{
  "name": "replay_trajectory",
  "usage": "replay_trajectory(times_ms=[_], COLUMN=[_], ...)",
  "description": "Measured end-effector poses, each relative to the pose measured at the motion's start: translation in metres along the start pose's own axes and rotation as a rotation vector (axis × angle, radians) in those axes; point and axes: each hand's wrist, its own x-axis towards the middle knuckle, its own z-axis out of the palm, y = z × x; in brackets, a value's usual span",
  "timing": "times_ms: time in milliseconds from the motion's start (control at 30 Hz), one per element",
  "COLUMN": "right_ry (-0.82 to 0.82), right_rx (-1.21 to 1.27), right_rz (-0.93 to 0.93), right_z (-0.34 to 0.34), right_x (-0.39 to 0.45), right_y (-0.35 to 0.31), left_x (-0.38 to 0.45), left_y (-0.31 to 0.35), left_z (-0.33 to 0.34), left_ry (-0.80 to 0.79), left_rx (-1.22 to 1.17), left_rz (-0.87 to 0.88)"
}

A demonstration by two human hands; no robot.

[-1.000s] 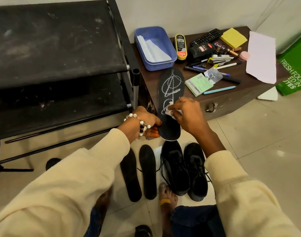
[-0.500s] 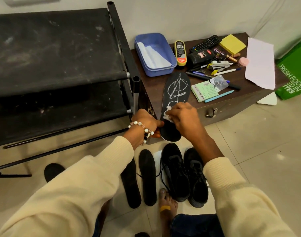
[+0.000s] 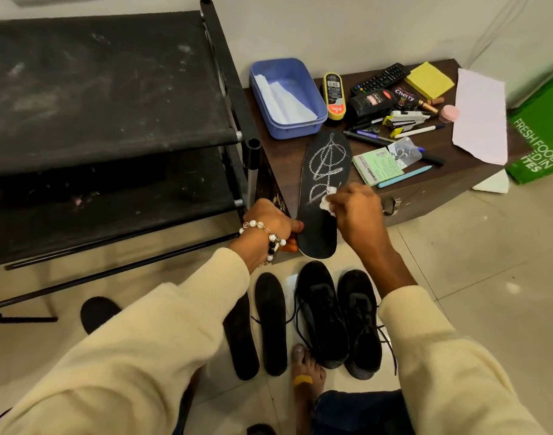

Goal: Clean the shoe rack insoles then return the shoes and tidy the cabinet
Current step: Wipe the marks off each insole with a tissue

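A black insole (image 3: 324,183) marked with white chalk scribbles lies slanted over the front edge of the low brown cabinet (image 3: 441,196). My left hand (image 3: 270,222) pinches its heel edge. My right hand (image 3: 357,211) presses a small white wipe (image 3: 328,202) against the insole's middle. Two more black insoles (image 3: 270,321) lie on the floor below, beside a pair of black laced shoes (image 3: 338,315). The black two-shelf shoe rack (image 3: 105,120) stands at the left with dusty, bare shelves.
On the cabinet are a blue tub with paper (image 3: 286,98), shoe polish, a remote, pens, yellow notes and a white sheet (image 3: 479,117). A green bag (image 3: 539,142) stands at the right. My bare foot (image 3: 306,372) rests by the shoes. Another dark insole (image 3: 98,312) lies under the rack.
My right hand with the wipe has slid up and to the right on the insole. Fewer chalk marks show at the lower part. The view has shifted down slightly.
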Motion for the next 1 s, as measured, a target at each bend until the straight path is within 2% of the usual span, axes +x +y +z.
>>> replay_trajectory(times_ms=[100, 267, 500, 733, 933, 1000], right_ry=[0.02, -0.06, 0.028, -0.102, -0.009, -0.015], right_rx=[-0.017, -0.057, -0.037, -0.08, -0.058, -0.061], right_rz=[0.022, -0.195, 0.028, -0.231, -0.002, 0.002], right_z=[0.005, 0.018, 0.008, 0.015, 0.008, 0.011], right_x=[-0.001, -0.001, 0.001, -0.007, 0.002, -0.001], right_y=[-0.008, -0.032, -0.003, -0.029, -0.005, -0.012], left_x=[0.0, 0.0, -0.003, -0.002, -0.004, -0.004], left_y=[0.0, 0.0, 0.002, 0.0, 0.002, 0.002], left_z=[0.001, 0.001, 0.001, 0.0, -0.001, -0.001], left_ry=[0.006, 0.025, -0.003, 0.013, -0.031, -0.028], left_rx=[0.002, 0.06, 0.008, 0.062, 0.008, 0.008], left_rz=[0.001, 0.014, -0.008, 0.04, -0.016, -0.02])
